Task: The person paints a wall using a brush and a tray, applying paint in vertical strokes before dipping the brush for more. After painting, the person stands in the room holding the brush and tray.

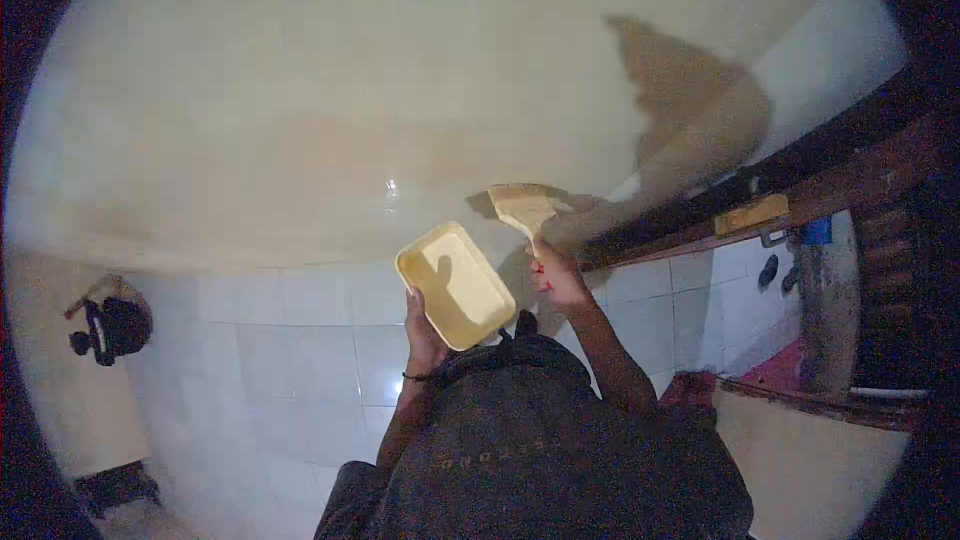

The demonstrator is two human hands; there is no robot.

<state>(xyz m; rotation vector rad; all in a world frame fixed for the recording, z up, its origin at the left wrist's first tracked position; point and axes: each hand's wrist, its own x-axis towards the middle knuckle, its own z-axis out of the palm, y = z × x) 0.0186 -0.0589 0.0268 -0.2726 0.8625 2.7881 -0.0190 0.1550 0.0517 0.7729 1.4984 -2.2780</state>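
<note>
My left hand (424, 336) grips a pale yellow rectangular tub (404, 266) by its side, with the thumb at the rim. The tub is tilted so its inside shows, and a shadow falls across it; whether it holds paint I cannot tell. In my right hand (556, 276) is a wide paintbrush (522, 206), the fingers wrapped round its handle. Its bristles point up at the cream wall (340, 90); whether they touch it I cannot tell. The brush is to the right of the tub, apart from it.
Pale floor tiles (290, 350) lie below. At right, a dark door frame (660, 248) borders the wall, with a yellowish block (752, 214) on it. Dark slippers (768, 272) and a red floor patch (778, 370) lie beyond. A black object (118, 326) is at far left.
</note>
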